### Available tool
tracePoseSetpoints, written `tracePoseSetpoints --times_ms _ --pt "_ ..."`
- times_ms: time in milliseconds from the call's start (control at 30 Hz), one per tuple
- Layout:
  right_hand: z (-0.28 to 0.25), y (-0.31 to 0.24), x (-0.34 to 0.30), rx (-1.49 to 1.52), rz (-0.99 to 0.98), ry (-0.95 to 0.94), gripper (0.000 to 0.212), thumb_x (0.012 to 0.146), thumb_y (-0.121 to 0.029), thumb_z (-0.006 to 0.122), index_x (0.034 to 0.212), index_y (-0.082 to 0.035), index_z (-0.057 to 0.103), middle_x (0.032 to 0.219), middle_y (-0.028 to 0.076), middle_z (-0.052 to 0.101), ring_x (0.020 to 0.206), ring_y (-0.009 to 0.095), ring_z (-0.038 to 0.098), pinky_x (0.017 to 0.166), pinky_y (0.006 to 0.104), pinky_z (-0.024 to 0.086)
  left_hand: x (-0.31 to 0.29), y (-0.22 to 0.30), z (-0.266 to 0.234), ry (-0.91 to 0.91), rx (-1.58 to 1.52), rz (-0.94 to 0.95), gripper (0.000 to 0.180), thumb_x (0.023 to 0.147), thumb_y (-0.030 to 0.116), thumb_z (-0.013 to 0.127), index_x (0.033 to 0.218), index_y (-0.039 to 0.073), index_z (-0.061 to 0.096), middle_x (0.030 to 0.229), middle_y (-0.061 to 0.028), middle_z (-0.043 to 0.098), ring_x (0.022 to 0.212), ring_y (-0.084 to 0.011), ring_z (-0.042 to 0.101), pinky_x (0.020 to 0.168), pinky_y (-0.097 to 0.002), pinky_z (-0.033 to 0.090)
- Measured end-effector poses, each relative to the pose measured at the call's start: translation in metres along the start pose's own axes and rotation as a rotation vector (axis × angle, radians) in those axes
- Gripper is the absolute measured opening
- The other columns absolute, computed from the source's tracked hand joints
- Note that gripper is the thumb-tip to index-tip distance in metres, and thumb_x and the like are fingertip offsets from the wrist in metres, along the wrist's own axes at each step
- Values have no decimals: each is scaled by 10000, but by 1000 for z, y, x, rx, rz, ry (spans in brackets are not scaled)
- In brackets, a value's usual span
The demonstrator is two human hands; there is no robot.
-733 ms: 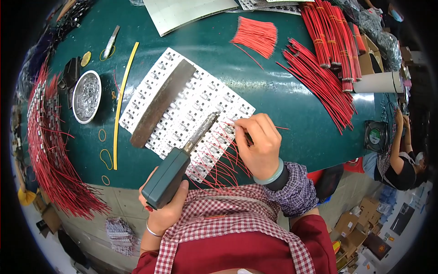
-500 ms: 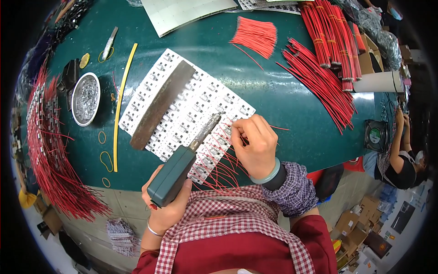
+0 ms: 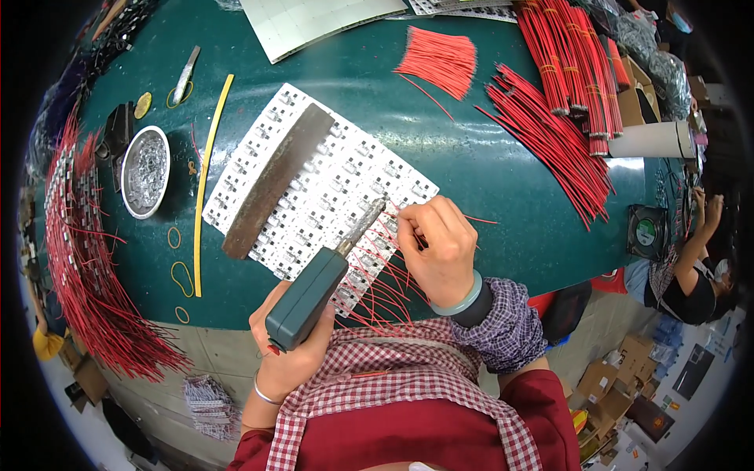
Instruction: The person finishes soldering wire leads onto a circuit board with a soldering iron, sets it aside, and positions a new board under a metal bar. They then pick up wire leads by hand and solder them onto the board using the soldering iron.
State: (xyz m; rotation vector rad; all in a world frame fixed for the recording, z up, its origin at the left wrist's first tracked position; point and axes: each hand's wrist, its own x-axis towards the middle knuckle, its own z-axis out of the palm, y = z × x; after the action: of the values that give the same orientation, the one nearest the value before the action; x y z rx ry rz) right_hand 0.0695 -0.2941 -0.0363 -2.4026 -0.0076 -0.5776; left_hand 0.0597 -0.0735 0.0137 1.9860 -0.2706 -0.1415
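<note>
My left hand (image 3: pixel 292 365) is wrapped round the dark green handle of a soldering gun (image 3: pixel 308 298). The gun's tip reaches up and right, over the white circuit board panel (image 3: pixel 369 169), close to my right fingertips. Thumb and forefinger of my right hand (image 3: pixel 444 251) pinch a thin red wire (image 3: pixel 483 220) at the panel's right edge; its tail sticks out past my knuckles. Rows of small components cover the panel. Along its lower right edge several red wires (image 3: pixel 381 302) hang off. A rusty metal bar (image 3: pixel 279 180) lies slantwise across the panel.
Left of the panel are a yellow strip (image 3: pixel 208 180), a bowl of solder bits (image 3: pixel 147 173), rubber bands and a large wire bundle (image 3: pixel 86 259). Red wire piles (image 3: pixel 550 145) lie at the right, a short-wire stack (image 3: pixel 438 63) at the back. Another person (image 3: pixel 695 271) sits far right.
The soldering gun has shifted slightly up and right with my left hand, bringing its tip closer to my right fingertips. My right hand stays nearly still.
</note>
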Motion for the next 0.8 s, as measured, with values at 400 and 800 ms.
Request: tracePoseSetpoints --times_ms 400,800 --pt "0 0 0 -2 -4 8 193 723 108 731 807 -21 615 720 87 551 602 240 578 529 358 454 -17 -5 -5 25 106 -34 163 721 -21 757 875 -44 709 799 -124 678 633 -226 640 608 -300 518" --pt "-32 7 29 70 -21 -230 95 812 -18 717 872 -18 642 825 122 578 789 317 601 690 412 493 -30 -20 -16 112 -98 -186 381 826 -15 768 1197 -12 678 1062 -75 703 798 -111 633 680 -247 506"
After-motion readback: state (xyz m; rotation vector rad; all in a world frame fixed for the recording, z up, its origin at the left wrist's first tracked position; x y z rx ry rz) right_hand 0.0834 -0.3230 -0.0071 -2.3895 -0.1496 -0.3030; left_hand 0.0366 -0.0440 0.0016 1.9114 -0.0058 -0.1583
